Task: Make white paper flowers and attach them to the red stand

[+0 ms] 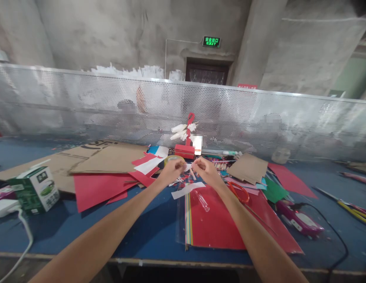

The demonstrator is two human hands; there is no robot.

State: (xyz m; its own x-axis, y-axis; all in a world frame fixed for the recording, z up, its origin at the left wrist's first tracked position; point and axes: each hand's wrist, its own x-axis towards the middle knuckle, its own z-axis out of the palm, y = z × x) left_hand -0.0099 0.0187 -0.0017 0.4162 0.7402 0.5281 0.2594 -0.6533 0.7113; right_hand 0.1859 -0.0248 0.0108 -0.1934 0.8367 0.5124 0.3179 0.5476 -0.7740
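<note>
Out over the middle of the table, my left hand point(174, 170) and my right hand point(204, 169) face each other with fingers pinched. Between them is a small piece of white paper point(187, 167), gripped from both sides. Below the hands a white paper strip point(189, 190) lies partly on a stack of red paper point(215, 220). A clear plastic tube point(202, 201) rests on that stack. Just behind the hands stands a red paper stand with white flowers point(184, 151), beside a lit phone point(197, 144). A yellow tape roll point(174, 158) is partly hidden behind my left hand.
Cardboard sheets point(109, 157) and red paper point(100, 188) cover the left side. A green box point(35, 190) stands at far left. Red-handled scissors point(239, 192), a purple device point(299, 220) with a cable and yellow-handled scissors point(348, 206) lie rightward. A perforated metal screen point(97, 106) closes the back.
</note>
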